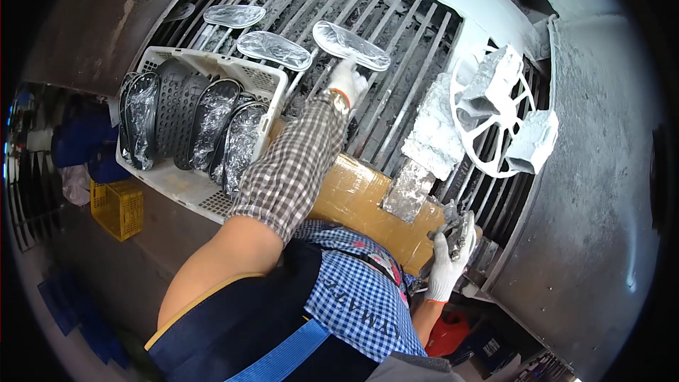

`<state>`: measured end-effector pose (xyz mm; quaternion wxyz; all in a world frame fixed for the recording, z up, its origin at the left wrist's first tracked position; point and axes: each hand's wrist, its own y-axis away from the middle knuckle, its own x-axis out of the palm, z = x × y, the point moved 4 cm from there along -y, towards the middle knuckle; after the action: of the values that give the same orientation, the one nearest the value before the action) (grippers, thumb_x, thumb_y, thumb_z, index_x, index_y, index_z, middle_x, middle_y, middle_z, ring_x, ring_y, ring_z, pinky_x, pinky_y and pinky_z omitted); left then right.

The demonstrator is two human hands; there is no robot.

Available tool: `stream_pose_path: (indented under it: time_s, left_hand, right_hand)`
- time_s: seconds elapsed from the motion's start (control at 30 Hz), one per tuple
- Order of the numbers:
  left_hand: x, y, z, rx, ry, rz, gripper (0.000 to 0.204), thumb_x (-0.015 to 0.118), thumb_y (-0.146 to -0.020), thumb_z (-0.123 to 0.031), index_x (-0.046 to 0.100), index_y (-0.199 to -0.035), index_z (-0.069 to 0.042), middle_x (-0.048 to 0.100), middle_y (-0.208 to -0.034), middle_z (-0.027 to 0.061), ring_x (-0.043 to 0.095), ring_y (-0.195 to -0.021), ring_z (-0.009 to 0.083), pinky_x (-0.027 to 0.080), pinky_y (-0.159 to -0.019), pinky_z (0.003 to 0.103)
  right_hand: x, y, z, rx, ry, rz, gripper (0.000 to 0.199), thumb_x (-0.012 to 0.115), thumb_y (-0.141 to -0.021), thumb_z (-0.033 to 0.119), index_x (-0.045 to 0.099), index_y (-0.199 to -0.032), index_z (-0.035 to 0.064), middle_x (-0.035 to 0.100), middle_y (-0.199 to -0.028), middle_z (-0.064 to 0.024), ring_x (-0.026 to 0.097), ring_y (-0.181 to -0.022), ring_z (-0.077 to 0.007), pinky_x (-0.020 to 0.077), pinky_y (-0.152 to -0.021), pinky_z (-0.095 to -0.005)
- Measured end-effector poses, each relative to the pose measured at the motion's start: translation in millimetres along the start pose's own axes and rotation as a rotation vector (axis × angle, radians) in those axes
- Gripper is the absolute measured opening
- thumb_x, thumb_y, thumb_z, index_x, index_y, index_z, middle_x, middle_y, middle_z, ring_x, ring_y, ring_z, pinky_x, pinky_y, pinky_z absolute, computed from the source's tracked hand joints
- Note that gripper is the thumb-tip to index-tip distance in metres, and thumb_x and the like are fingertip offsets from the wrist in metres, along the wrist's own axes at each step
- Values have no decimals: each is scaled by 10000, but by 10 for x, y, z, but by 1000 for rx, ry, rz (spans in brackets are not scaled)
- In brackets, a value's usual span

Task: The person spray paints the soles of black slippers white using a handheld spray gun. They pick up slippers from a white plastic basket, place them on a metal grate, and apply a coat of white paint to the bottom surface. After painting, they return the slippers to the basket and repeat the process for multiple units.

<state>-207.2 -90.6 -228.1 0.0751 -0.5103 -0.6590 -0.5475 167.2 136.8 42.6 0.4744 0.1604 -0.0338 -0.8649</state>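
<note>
My left hand [348, 83], in a white glove, reaches over the slatted grate. Its curled fingers are at the near edge of a long oval, sole-shaped piece [351, 46] with a shiny, crinkled film face and pale rim. Two similar pieces, one nearer [274, 51] and one farther [234, 16], lie to the left. At the lower right, my gloved right hand [447, 269] is closed around a grey metal tool [461, 236] that looks like a spray gun, partly hidden by the fingers. A white plastic crate [191, 194] holds several dark sole-shaped pieces [212, 124], some film-covered.
The metal bars of the grate [403, 85] run beneath the pieces. A white-coated spoked wheel [460, 110] with crusted blocks stands at right. A taped cardboard piece [353, 191] lines the near edge. Metal walls [587, 170] enclose the sides; a yellow crate [117, 209] sits at left.
</note>
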Motion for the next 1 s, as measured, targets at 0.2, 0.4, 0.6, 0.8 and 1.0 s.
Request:
stream_pose_path:
  time_s: [0.2, 0.4, 0.6, 0.8, 1.0]
  left_hand:
    - [264, 1287, 262, -230, -364, 207, 381, 714, -1007, -316, 665, -1249, -26, 742, -1077, 155, 736, -913, 285, 633, -798, 433]
    - [311, 2500, -1029, 154, -621, 430, 337, 739, -1013, -333, 734, -1176, -37, 779, -992, 77, 727, -782, 132, 617, -709, 272]
    - [-371, 2831, -2335, 742, -1227, -330, 250, 737, -981, -293, 762, -1125, -90, 764, -1062, 48, 705, -932, 145, 575, -846, 290]
    - [-1045, 2355, -2702, 826, -2232, -622, 530, 773, -822, -346, 690, -1276, -85, 694, -1259, 186, 642, -1216, 387, 532, -1032, 478]
    - [-1049, 2115, -2643, 741, -2449, -409, 417, 754, -833, -230, 720, -1227, -98, 724, -1204, 170, 674, -1162, 386, 534, -1025, 485]
  right_hand:
    - [83, 12, -116, 4, -11, 42, 769, 593, -920, -142, 396, -1642, 30, 594, -1229, -68, 610, -1015, -153, 582, -895, -331]
    - [78, -135, -303, -70, 78, 100, 734, 615, -959, -87, 378, -1646, 21, 611, -1321, -100, 634, -1063, -173, 596, -890, -346]
    - [121, -124, -342, -32, 71, 138, 732, 613, -956, -84, 380, -1643, 15, 599, -1393, -125, 637, -1101, -182, 586, -929, -348]
    - [222, -92, -176, -118, 113, 110, 736, 603, -939, -101, 396, -1634, 19, 588, -1348, -114, 638, -1041, -179, 580, -941, -345]
    - [126, -109, -271, -26, 42, 134, 730, 595, -918, -106, 422, -1617, 14, 552, -1439, -126, 648, -1073, -206, 598, -909, -348]
